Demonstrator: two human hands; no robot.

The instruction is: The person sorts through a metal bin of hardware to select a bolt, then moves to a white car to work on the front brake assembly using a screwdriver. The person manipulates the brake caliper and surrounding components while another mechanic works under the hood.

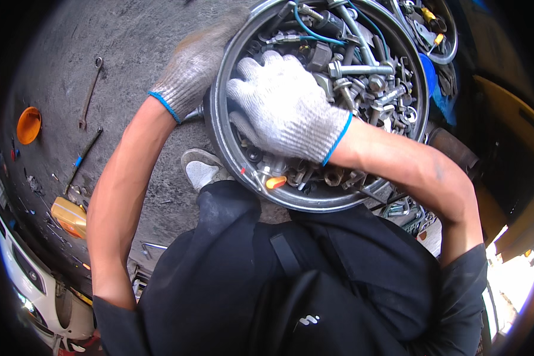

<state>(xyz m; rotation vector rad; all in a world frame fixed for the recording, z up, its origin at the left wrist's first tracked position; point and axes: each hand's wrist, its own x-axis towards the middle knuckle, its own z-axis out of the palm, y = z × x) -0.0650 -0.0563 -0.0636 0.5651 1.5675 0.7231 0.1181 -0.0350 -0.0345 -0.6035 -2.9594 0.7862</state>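
Note:
A round dark metal basin [216, 127], like a wheel rim, stands before my knees, heaped with bolts, nuts and other metal hardware. My right hand [285, 98], in a pale knitted glove with a blue cuff edge, reaches over the left part of the heap. Its fingers are apart and bent down, with the tips hidden, and no held item shows. Beside it lie a long hex bolt [362, 69] and a blue-green cable [317, 39]. My left hand [199, 56], gloved alike, is at the basin's outer left side; its fingers are smeared by motion. An orange-yellow piece [276, 182] lies near the front.
A second round container [451, 53] of parts stands at the upper right. On the grey floor to the left are a wrench [91, 92], a blue-banded rod [84, 157], an orange bowl-like object [29, 125] and a yellow container [69, 216]. My shoe [203, 170] is close to the basin.

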